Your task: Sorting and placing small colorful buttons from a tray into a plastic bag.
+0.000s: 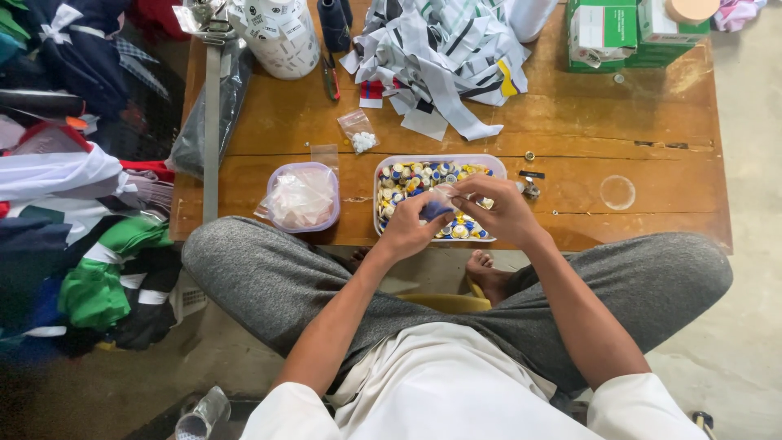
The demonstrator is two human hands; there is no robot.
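A low wooden table (570, 122) carries a button tray (440, 163), a lidded tub (303, 198) and fabric strips (444, 57).

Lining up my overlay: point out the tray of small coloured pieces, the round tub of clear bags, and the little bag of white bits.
tray (497, 165), head view, bare right rim.
round tub (278, 173), head view, upper-left rim.
little bag (362, 142), head view, white contents.
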